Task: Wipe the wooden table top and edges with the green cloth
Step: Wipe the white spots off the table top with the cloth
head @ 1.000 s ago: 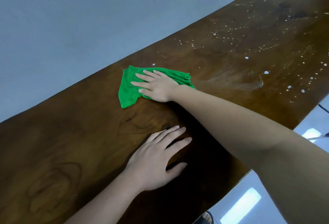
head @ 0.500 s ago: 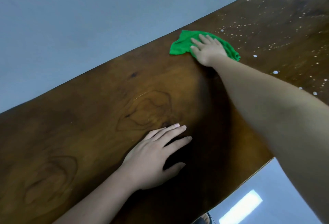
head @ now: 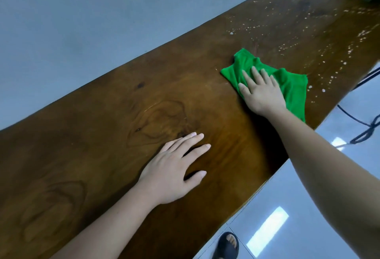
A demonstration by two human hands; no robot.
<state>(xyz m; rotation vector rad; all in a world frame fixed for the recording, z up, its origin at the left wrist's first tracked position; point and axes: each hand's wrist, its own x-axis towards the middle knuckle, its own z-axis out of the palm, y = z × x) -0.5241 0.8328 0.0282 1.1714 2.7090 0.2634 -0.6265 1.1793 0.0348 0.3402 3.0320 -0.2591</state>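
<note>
The cloth [head: 294, 89] is soft, thin and light. It bends and bunches up, and it slides easily on the smooth wood. It cannot break. It looks best held from on top, with a flat hand in the middle of it, so it stays spread out and does not roll up. To do the edges, it will likely need to be folded over the rim and pinched. The cloth lies on the table [head: 102, 127] at about 2 o'clock from the left hand [head: 174, 172], close to the near edge. The right hand [head: 262, 94] lies flat on it, fingers straight and a little apart, pressing down. The left hand rests flat on the bare wood, fingers straight and apart, holding nothing. White spots [head: 308, 26] dot the wood at 1 o'clock from the cloth, so that end looks not yet wiped. Half a second ago the cloth was up by the far edge, next to the wall; now it is down by the near edge. A second ago it was closer to the left hand. The left hand has stayed in the same place.
</note>
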